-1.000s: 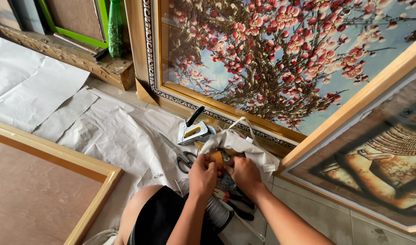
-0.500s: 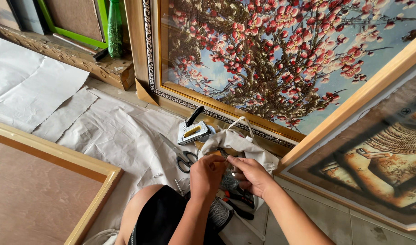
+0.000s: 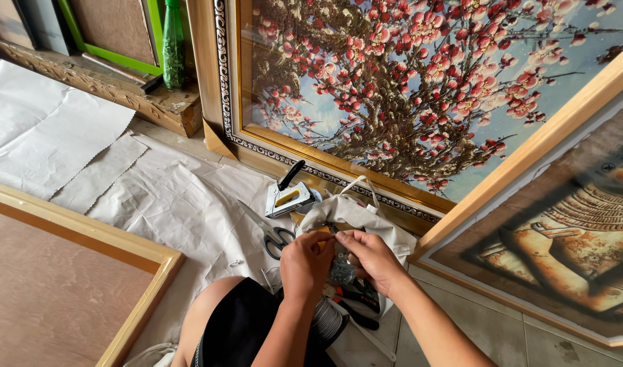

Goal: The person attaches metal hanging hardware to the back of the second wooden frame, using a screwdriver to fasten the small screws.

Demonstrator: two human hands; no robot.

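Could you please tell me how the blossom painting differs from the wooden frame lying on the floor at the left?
The blossom painting stands leaning, face out, showing red and pink flowers on blue; the wooden frame lies flat and shows only a plain brown board. The painting's frame has a patterned inner border; the flat one is smooth and plain. Both are rectangular with light wooden edges, and neither is touched by the left hand or right hand.

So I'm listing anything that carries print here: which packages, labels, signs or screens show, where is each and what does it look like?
Green bottle: upright on the carved wooden frame at top left, tall and slim, patterned green wrap; print too small to tell.
White cloth bag: on the floor just beyond both hands, crumpled, plain, no label visible.
No signs or screens in view.
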